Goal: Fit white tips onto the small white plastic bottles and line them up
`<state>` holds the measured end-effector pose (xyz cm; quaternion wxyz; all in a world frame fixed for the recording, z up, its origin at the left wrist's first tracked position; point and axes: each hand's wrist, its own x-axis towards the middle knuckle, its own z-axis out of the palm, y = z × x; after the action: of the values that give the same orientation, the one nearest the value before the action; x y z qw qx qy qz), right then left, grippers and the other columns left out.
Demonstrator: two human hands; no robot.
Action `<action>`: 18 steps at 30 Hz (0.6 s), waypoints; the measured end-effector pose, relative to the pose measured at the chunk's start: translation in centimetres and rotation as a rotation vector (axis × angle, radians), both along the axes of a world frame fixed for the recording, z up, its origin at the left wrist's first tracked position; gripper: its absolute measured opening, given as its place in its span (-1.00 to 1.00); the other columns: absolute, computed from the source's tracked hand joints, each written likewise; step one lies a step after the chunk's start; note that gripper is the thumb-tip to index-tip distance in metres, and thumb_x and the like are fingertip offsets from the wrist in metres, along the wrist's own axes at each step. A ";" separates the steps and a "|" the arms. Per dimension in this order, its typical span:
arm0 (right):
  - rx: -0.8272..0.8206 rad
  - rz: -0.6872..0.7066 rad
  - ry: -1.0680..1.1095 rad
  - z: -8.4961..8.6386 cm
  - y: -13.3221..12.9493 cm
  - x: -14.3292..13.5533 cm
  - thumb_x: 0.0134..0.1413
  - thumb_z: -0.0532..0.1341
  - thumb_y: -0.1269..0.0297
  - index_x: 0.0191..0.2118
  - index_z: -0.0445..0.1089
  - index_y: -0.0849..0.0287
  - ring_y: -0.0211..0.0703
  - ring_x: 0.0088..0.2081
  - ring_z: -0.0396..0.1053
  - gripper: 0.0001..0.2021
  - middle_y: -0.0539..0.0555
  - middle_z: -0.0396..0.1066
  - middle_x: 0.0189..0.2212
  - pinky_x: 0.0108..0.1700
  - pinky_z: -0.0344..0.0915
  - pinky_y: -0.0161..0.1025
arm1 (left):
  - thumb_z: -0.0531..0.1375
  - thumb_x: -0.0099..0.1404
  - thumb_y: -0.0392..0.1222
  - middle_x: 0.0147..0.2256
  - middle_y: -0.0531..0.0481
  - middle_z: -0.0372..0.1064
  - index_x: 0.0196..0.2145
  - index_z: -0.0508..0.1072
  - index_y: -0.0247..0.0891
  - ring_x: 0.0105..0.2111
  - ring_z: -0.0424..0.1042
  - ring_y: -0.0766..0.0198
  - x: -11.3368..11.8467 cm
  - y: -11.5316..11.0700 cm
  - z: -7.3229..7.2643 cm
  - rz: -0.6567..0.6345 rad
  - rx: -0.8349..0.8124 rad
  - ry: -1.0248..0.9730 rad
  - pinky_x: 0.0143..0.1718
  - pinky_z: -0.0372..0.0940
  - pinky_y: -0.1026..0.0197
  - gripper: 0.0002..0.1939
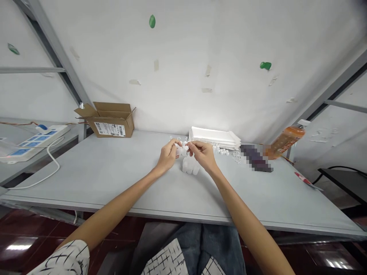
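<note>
Near the middle of the grey table, my left hand (169,154) has its fingers closed on a small white plastic piece (181,150). My right hand (203,153) pinches at the right side of that same piece, its fingertips close to the left ones. Just below and between the hands stand several translucent white containers (190,165), grouped together. Small white parts (222,151) lie to the right of my right hand, with thin clear loops (236,157) beside them. Behind the hands is a stack of white trays (213,136).
An open cardboard box (111,124) stands at the back left. At the right are a pixelated dark object (256,158) and an orange drink bottle (288,139). A power strip (34,143) with a white cable lies far left. The table's front edge (183,215) crosses below.
</note>
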<state>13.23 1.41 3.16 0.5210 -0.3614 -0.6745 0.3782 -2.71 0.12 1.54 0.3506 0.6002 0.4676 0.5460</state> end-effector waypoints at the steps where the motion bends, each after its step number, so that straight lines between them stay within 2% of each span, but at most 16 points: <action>1: 0.001 0.015 -0.009 0.0 -0.1 0.0 0.11 0.24 -0.02 -0.41 0.50 0.22 -0.32 -0.57 0.26 -0.64 0.04 0.40 -0.55 -0.56 0.13 -0.35 | -0.04 0.25 -0.19 -0.55 0.13 0.13 -0.31 0.37 -0.22 -0.56 0.15 0.37 0.0 0.0 0.0 0.003 0.000 0.009 -0.54 0.25 0.38 -0.79; 7: -0.025 0.092 -0.005 0.4 -0.6 0.0 0.08 0.28 0.02 -0.38 0.51 0.24 -0.29 -0.56 0.33 -0.67 0.05 0.41 -0.54 -0.62 0.13 -0.36 | -0.05 0.26 -0.23 -0.57 0.13 0.14 -0.30 0.37 -0.21 -0.56 0.21 0.35 -0.2 -0.2 -0.1 0.016 0.067 0.091 -0.50 0.30 0.35 -0.80; 13: -0.040 0.143 -0.009 0.2 -0.6 0.3 0.06 0.28 0.13 -0.30 0.54 0.23 -0.23 -0.51 0.42 -0.76 0.04 0.43 -0.51 -0.60 0.25 -0.35 | -0.09 0.30 -0.27 -0.60 0.16 0.14 -0.27 0.37 -0.20 -0.56 0.27 0.34 -0.6 0.2 -0.6 0.030 0.122 0.215 -0.48 0.28 0.33 -0.76; 18: -0.113 0.227 -0.026 0.3 -0.5 0.8 -0.07 0.40 0.13 -0.27 0.55 0.22 -0.15 -0.44 0.47 -0.72 0.10 0.50 -0.42 -0.53 0.36 -0.28 | -0.10 0.31 -0.29 -0.62 0.18 0.11 -0.25 0.34 -0.19 -0.58 0.25 0.34 -0.8 0.3 -0.8 0.026 0.225 0.291 -0.48 0.23 0.34 -0.76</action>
<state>14.08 0.93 3.47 0.4447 -0.3163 -0.6955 0.4674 -3.56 0.46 0.71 0.2027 0.7024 0.4570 0.5067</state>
